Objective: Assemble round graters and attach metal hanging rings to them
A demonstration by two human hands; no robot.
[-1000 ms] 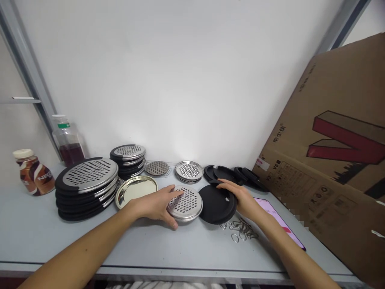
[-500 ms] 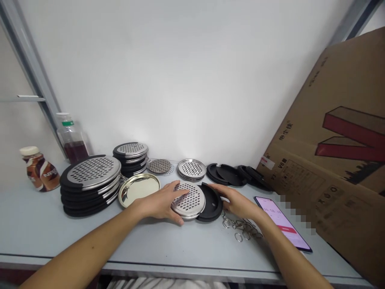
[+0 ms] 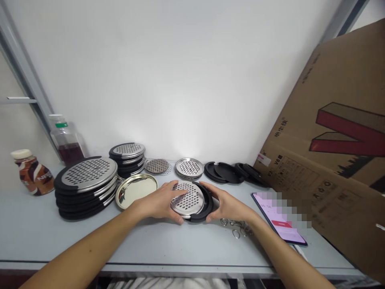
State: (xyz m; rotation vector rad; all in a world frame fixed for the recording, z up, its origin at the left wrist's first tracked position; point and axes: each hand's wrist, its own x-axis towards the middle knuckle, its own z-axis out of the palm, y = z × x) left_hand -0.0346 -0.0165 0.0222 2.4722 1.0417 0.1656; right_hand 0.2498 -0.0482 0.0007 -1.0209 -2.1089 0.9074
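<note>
My left hand (image 3: 159,202) grips the left edge of a round metal grater plate (image 3: 188,198) with slotted holes, its index finger lying over the top. Around the right edge of a round black holder (image 3: 208,200) curl the fingers and thumb of my right hand (image 3: 230,204). The plate sits partly inside the holder, and a dark crescent of the holder shows on the right. Both lie low over the table between my hands. Left of them is a shiny gold-coloured round lid (image 3: 136,190). Small metal rings with chains (image 3: 237,230) lie beside my right wrist.
Stacks of black-rimmed graters (image 3: 87,188) stand at left, near two bottles (image 3: 33,172). Along the wall lie perforated discs (image 3: 157,165), toothed grater plates (image 3: 189,167) and black holders (image 3: 228,172). A phone (image 3: 281,222) and a large carton (image 3: 300,160) are at right.
My right hand has pushed the black holder left, further around the grater plate, so less of its inside shows. My left hand keeps its grip. The view has shifted slightly.
</note>
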